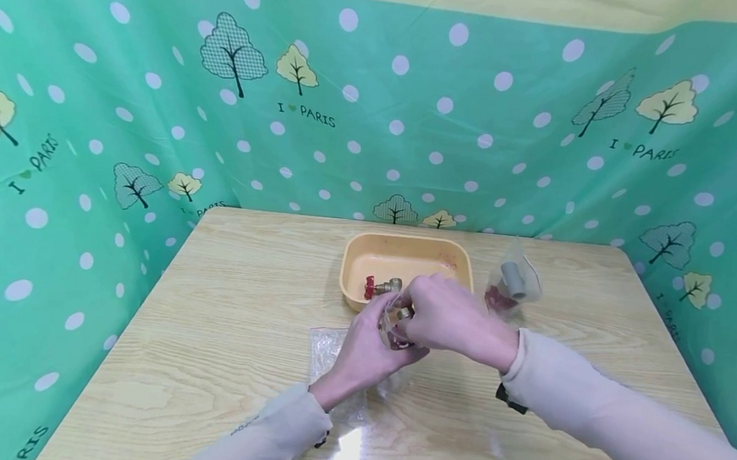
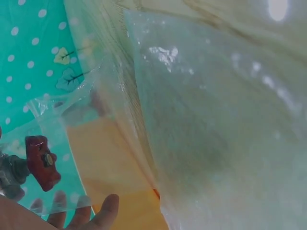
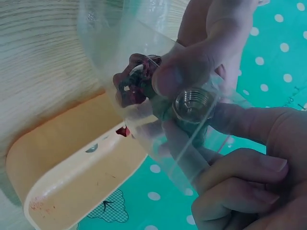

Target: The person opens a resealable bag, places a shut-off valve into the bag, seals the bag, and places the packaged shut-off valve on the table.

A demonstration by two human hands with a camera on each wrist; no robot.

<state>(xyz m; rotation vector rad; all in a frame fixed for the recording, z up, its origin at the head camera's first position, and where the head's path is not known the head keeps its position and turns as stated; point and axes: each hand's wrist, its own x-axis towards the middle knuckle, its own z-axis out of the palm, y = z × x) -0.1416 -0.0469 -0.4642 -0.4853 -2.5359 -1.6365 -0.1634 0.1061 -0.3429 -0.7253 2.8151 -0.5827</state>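
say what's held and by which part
The left hand holds a metal valve with a red handwheel, through a clear plastic bag, by the body near its threaded end. The right hand is at that end; its grip cannot be told.

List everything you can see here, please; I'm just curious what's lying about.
held valve: one, metal with red handle, between the hands
held bag: one, clear, around the held valve
tray valve: one, metal with red handle, in the tray
tray: one, pale orange, far side of the table
right bag: one, clear, right of the tray
tube: one, grey, in the right bag
red item: at least one, in the right bag, details unclear
flat bag: at least one, clear, by the left forearm
table: one, pale wood-look, underneath
dotted cloth: count unclear, green, around the table
sleeves: two, pale, on the arms
left hand: one, bare, at the held bag
right hand: one, bare, at the held valve
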